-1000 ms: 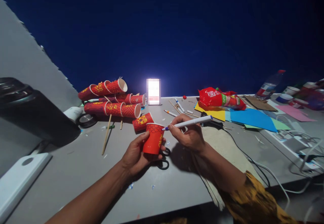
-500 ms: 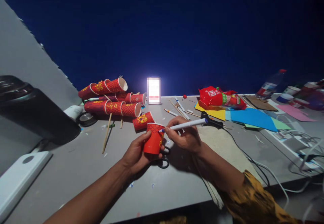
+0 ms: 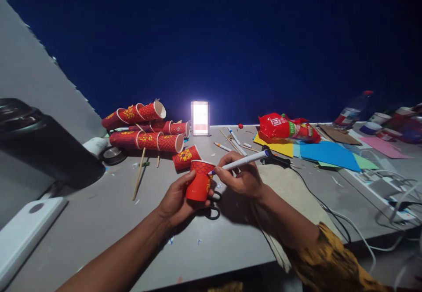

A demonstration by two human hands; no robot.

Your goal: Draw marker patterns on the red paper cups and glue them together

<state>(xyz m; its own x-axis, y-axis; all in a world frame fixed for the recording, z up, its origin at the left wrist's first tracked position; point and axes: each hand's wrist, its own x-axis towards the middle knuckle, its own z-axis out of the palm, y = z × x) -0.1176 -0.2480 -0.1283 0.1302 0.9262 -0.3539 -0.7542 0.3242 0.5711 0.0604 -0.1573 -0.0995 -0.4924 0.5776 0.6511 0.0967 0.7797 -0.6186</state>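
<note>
My left hand (image 3: 178,199) is wrapped round a red paper cup (image 3: 198,184), its thumb on the near side and its fingertips beneath the right side. Between thumb and fingers, my right hand (image 3: 240,177) grips a white marker pen (image 3: 243,160) with a blue end. The marker's tip rests at or very near the cup's upper right side; I cannot tell whether it touches. Behind the held cup, another red paper cup (image 3: 186,156) lies on its side. Black scissors (image 3: 213,213) lie under the left hand, with only their handles showing.
Joined red cups (image 3: 147,140) lie at the back left, near a dark flask (image 3: 49,147). Loose markers (image 3: 234,137), coloured paper (image 3: 329,155) and a red cup packet (image 3: 286,128) are at the back right. Cables and a power strip (image 3: 379,186) line the right; a lit screen (image 3: 200,118) stands behind.
The marker's tip has shifted slightly right and down along the cup. The cup has tilted very slightly; both hands keep their holds.
</note>
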